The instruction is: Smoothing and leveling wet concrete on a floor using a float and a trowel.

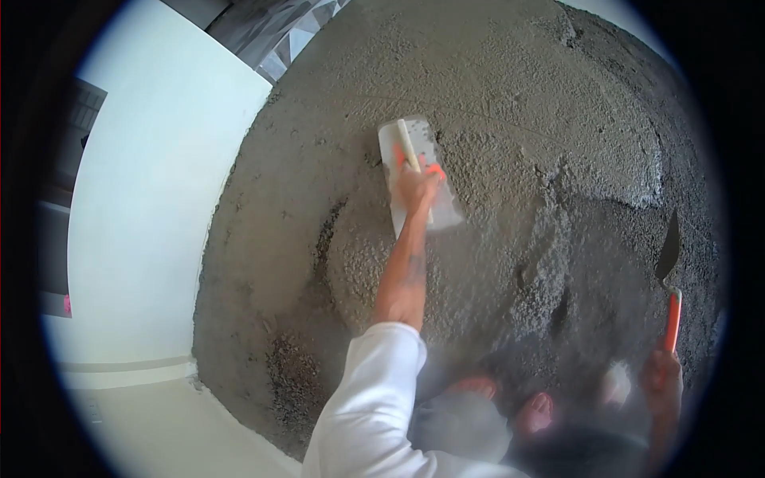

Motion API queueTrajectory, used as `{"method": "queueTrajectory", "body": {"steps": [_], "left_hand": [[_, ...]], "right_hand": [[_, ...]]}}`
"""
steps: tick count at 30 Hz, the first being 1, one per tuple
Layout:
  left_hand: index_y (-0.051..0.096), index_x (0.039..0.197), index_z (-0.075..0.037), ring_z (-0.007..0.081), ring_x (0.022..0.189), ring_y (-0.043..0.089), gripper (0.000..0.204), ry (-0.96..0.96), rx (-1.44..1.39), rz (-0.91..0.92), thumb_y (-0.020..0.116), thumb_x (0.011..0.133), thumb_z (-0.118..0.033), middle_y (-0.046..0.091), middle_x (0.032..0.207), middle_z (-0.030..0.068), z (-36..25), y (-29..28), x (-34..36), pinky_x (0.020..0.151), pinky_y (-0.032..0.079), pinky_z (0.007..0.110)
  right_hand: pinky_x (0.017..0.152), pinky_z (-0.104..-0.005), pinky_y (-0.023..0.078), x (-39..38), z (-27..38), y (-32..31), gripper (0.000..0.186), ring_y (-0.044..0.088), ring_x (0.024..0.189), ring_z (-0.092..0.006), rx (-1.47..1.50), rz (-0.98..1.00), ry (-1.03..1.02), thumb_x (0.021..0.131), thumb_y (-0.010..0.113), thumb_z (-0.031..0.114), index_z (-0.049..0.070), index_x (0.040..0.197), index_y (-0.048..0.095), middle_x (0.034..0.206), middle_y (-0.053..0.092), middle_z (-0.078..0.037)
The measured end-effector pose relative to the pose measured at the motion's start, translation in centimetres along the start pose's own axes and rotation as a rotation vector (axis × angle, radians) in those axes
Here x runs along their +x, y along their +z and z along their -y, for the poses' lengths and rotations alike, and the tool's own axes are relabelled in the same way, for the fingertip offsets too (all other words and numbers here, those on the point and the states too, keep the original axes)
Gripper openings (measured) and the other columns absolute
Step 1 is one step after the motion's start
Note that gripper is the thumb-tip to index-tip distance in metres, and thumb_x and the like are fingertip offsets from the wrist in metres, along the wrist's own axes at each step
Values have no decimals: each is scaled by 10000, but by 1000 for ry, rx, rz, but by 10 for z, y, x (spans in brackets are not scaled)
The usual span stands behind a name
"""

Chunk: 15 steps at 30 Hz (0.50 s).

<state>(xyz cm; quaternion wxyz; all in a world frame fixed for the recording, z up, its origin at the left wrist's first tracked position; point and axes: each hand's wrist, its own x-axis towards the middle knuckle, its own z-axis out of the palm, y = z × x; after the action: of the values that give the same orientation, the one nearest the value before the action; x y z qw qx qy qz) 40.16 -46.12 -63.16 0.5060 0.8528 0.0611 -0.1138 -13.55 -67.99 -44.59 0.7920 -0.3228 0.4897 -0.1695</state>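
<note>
A: Quick, where's the L hand?

B: A worker's L hand [418, 190] grips the pale handle [406, 141] of a rectangular float [443, 210], closed round it, bare forearm stretching fwd fr. a white sleeve [370, 390].

A: And the float?

B: Just above ctr, on rough grey mortar [494, 263]. Its long side runs roughly away fr. the worker; grey smears mark the plate.

A: R hand?

B: Far R, a bit blurred: the R hand [663, 374] is wrapped round the orange handle [674, 319] of a pointed trowel [669, 248], blade aimed fwd, well apart fr. the float. Can't tell if the blade touches the mortar.

A: Surface?

B: Smoother L of the float, twd the white wall [159, 199]; pebbly & ridged to the R, w/ a layer's edge just beyond the trowel's tip. Dark loose grit [295, 370] lies lower L, nr the sleeve.

A: Anything else in view?

B: Bottom ctr, a rounded grey shape [462, 422] w/ reddish patches [539, 412] close by, too hazy to name. Up top, past the wall's far end, a grey-and-white faceted surface [299, 40].
</note>
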Motion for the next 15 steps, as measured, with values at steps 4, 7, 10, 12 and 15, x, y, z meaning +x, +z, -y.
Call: {"method": "queueTrajectory", "body": {"steps": [4, 7, 10, 12, 15], "left_hand": [[531, 1287, -62, 174, 694, 682, 731, 137, 16, -94, 772, 597, -30, 690, 912, 92, 53, -17, 41, 558, 550, 335], [249, 1514, -181, 166, 809, 680, 1039, 33, -34, 10, 697, 619, 97, 670, 1137, 63, 36, -45, -19, 581, 556, 323], [282, 1500, -160, 184, 742, 677, 1029, 138, -42, -130, 727, 604, 82, 672, 1100, 87, 98, -133, 1, 595, 571, 318], [288, 1498, -155, 191, 726, 674, 1028, 105, -55, -179, 731, 602, 84, 683, 1027, 95, 133, -170, -4, 613, 575, 315], [280, 1507, -176, 170, 698, 658, 1035, -34, -10, -363, 739, 615, 80, 680, 929, 91, 192, -256, -9, 577, 554, 306]], "right_hand": [[406, -200, 297, 11, -9, 22, 165, 378, 429, -44, -92, 49, 72, 838, 585, 57, 102, 983, 521, 621, 440, 56], [406, -202, 299, 4, -6, 17, 135, 378, 430, -41, -49, -37, 130, 849, 580, 59, 102, 958, 512, 610, 424, 55], [404, -206, 298, 14, -8, 12, 133, 378, 433, -38, 22, 34, 196, 856, 577, 69, 101, 967, 510, 609, 421, 56], [400, -210, 296, 14, -7, 24, 158, 377, 428, -41, 91, -4, 201, 847, 573, 58, 98, 988, 512, 613, 426, 57], [399, -214, 309, 20, -8, 37, 186, 373, 421, -47, -18, 33, 184, 840, 571, 48, 94, 1012, 517, 615, 432, 55]]}}
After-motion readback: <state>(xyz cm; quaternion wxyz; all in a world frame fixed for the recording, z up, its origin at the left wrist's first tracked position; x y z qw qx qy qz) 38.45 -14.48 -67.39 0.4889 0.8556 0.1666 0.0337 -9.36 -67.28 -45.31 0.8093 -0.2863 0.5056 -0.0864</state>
